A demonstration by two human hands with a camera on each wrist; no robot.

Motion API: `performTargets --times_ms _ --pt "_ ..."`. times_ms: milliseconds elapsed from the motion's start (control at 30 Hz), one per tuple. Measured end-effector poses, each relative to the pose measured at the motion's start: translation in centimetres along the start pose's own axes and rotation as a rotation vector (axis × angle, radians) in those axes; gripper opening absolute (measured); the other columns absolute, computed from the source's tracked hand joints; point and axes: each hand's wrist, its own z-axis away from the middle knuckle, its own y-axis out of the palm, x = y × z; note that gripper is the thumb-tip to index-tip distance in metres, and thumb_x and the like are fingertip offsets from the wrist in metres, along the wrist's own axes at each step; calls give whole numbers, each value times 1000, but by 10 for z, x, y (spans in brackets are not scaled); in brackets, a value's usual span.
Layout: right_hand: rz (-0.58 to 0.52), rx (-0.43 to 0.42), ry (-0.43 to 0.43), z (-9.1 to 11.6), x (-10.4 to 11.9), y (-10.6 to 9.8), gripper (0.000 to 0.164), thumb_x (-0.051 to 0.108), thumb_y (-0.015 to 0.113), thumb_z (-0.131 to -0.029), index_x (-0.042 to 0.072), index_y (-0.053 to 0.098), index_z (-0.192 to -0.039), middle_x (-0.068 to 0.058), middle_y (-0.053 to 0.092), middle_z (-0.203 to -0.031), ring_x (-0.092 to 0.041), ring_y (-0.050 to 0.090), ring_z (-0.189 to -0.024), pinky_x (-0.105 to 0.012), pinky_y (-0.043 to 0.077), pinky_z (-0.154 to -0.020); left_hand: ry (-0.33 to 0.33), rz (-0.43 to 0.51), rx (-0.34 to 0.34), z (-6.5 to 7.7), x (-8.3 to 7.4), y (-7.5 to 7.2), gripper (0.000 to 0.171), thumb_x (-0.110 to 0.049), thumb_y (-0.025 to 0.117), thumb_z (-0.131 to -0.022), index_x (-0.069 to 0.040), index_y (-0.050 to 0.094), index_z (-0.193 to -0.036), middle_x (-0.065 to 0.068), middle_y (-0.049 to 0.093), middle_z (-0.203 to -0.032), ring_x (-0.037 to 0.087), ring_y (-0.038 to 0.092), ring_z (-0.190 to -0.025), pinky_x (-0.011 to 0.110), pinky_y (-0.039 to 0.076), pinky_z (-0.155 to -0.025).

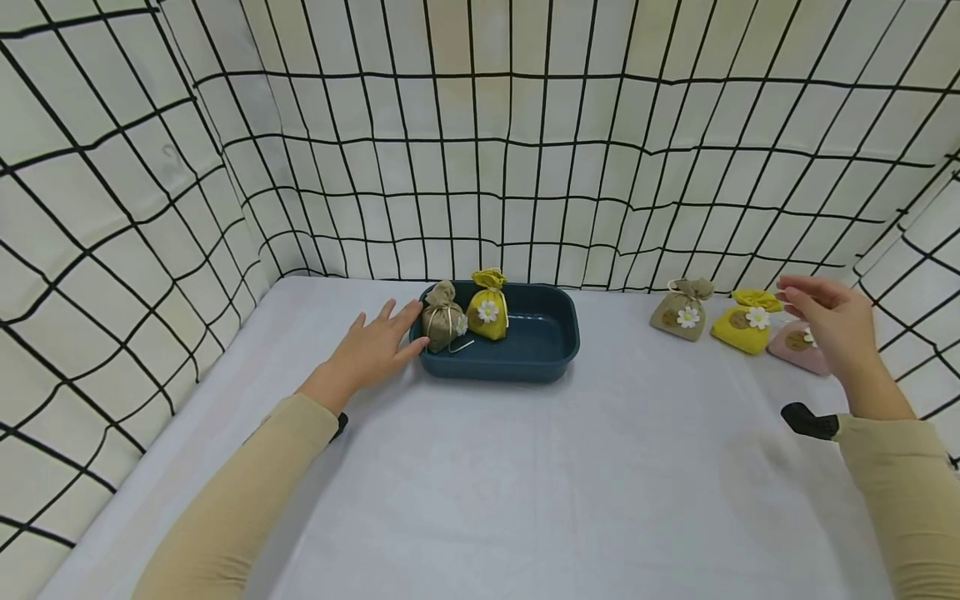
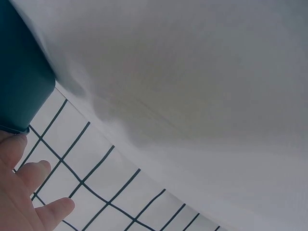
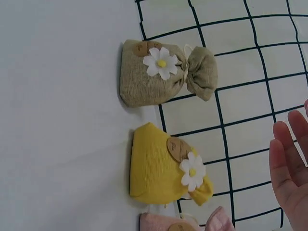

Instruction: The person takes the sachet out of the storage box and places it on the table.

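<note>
My left hand [image 1: 378,346] rests with spread fingers on the left rim of a dark teal tray [image 1: 540,368]. Inside the tray stand a brown drawstring pouch [image 1: 441,321] and a yellow one [image 1: 489,310], each with a white flower. At the right, my right hand [image 1: 836,321] hovers with loosely bent fingers and nothing in them, over a pink pouch [image 1: 797,348] that it partly covers in the head view. Beside that lie a yellow pouch [image 3: 156,168] and a brown pouch [image 3: 147,79], both with a white flower and a round tag.
A white cloth [image 1: 555,492] covers the table. Black wire grid [image 1: 525,150] rises behind the tray and along both sides, close past the row of pouches. Black wrist mounts [image 1: 808,421] stick out below the hands.
</note>
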Motion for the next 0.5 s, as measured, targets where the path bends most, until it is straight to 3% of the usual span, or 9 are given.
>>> performTargets --times_ms 100,133,300,367,500 --pt "37 33 -42 0 2 7 30 23 58 -106 7 67 -131 26 65 -106 8 61 -98 -5 48 -82 2 2 -2 0 0 0 72 -47 44 -109 -8 20 -165 12 23 -168 40 14 -154 72 10 -117" --pt "40 43 -51 0 2 10 30 24 59 -106 9 67 -130 27 65 -105 7 62 -98 -4 48 -77 1 1 -1 0 0 0 72 -48 43 -109 -8 20 -165 12 22 -168 40 14 -154 72 10 -117" --pt "4 96 -71 1 8 25 25 23 61 -105 13 70 -126 27 67 -103 5 63 -95 -5 49 -76 -9 11 10 1 -1 -3 72 -47 44 -109 -8 20 -165 12 22 -168 40 14 -154 72 10 -116" --pt "-9 101 -81 0 11 33 27 20 62 -105 7 70 -127 26 67 -102 5 63 -95 -7 50 -82 -13 14 14 1 -2 -4 72 -47 44 -109 -7 20 -165 13 22 -168 41 14 -154 73 10 -116" --pt "51 105 -101 -1 16 48 36 22 60 -106 -3 64 -130 26 66 -101 4 63 -95 -8 50 -83 -10 11 15 1 -2 -3 72 -48 44 -109 -7 20 -165 13 23 -168 41 14 -154 73 11 -116"
